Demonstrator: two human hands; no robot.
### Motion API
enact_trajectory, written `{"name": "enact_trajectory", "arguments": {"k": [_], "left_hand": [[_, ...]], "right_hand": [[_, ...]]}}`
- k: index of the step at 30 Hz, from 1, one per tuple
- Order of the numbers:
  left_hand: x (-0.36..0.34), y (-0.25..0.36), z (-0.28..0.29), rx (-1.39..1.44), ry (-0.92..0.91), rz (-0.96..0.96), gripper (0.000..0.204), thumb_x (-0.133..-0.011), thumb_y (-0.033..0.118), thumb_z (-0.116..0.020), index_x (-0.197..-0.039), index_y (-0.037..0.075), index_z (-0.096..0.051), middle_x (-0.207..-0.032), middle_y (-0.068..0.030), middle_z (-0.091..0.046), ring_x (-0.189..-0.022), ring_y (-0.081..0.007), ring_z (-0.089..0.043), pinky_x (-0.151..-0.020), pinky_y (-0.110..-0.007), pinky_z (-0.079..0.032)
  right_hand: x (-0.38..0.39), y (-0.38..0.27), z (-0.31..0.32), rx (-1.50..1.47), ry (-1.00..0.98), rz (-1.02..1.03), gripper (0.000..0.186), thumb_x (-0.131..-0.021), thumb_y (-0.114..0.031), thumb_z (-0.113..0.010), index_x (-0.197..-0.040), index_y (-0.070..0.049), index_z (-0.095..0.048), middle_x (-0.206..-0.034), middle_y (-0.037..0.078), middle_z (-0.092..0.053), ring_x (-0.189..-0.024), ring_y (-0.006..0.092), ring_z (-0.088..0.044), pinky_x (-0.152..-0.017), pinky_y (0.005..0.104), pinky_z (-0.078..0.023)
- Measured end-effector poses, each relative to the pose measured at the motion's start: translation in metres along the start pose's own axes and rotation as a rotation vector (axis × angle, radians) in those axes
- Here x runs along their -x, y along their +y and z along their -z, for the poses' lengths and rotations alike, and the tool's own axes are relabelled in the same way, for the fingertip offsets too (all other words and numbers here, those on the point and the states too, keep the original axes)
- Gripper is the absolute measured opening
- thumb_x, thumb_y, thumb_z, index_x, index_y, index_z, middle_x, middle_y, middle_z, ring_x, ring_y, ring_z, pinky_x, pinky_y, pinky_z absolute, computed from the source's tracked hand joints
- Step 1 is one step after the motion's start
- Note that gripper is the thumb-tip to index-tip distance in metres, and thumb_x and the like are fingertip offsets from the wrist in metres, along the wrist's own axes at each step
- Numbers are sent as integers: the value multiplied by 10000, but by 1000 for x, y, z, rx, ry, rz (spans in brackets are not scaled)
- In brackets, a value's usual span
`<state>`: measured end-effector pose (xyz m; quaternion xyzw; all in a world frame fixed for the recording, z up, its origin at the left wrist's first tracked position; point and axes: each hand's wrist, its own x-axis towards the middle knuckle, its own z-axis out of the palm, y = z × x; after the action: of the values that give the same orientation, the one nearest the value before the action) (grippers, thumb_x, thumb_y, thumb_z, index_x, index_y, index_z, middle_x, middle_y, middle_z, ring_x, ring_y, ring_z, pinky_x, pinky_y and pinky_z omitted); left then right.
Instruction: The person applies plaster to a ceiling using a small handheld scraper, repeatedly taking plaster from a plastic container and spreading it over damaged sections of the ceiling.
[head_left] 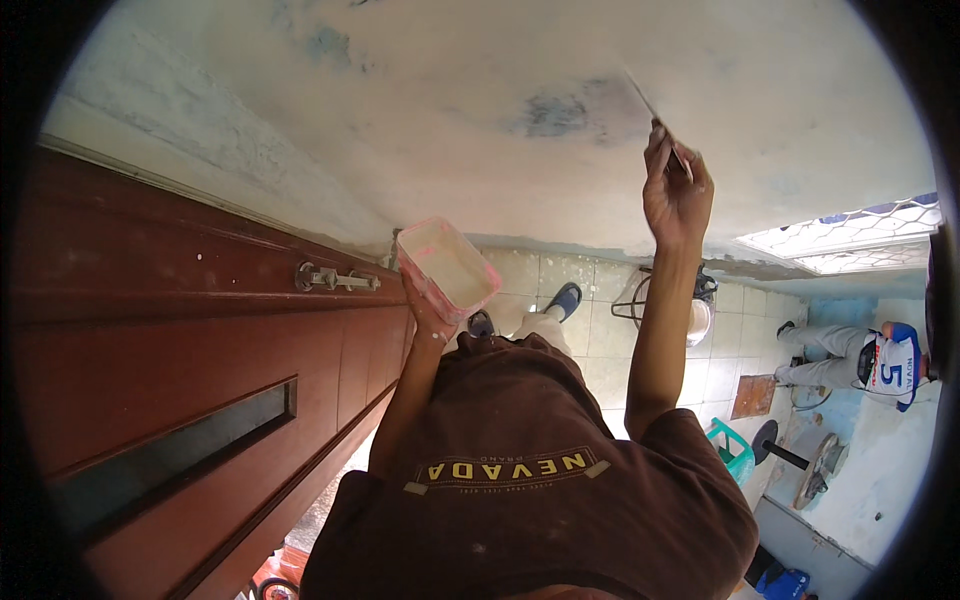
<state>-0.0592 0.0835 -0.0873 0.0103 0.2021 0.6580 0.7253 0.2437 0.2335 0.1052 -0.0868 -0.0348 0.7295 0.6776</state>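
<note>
My left hand (432, 318) grips a pink rectangular tub (422, 287) from below and its left side. Whitish paste (455, 268) lies inside, and smears mark the tub's rim. Raised in front of the wall, my right hand (680, 195) is closed around the handle of a putty knife (643, 97). Its thin blade shows nearly edge-on and points up and left at the wall (450, 130); whether it touches the surface I cannot tell. Left of the blade, a dark grey patch (556, 115) stands out on the pale, smeared wall.
A red-brown door (200, 350) with a metal bolt (335, 279) stands close on my left. To the right are a window grille (850, 238), a stool or chair frame (628, 308) and a green plastic stool (732, 452). A person (890, 362) stands farther off; another person (785, 580) shows at lower right.
</note>
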Motion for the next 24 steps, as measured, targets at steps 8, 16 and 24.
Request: {"name": "enact_trajectory", "arguments": {"k": [8,16,24], "left_hand": [[-11,5,18,-65,-40,-45,622,-962,645,-389,-1384,193,-452,-1327,-65,-543,-1229,-314,-556,-992,-556,-500],[-22,0,23,-151,-2,-52,645,-959,660,-368,-1392,188,-441,-1324,-65,-543,-1221,-320,-562,-990,-567,-499],[-15,-5,15,-51,25,20,677,-951,688,-365,-1421,204,-420,-1354,-68,-530,-1251,-325,-541,-1012,-589,-475]], "right_hand": [[-29,117,209,592,314,-115,267,-984,-51,-408,-1078,103,-605,-1140,218,-665,-1055,277,-652,-954,354,-562],[-82,64,193,542,313,157,237,-1014,-104,-465,-928,71,-598,-953,174,-652,-924,277,-667,-936,405,-582],[17,23,31,529,52,341,153,-942,-81,-542,-1055,3,-602,-1139,113,-626,-1106,249,-612,-1001,400,-523]]}}
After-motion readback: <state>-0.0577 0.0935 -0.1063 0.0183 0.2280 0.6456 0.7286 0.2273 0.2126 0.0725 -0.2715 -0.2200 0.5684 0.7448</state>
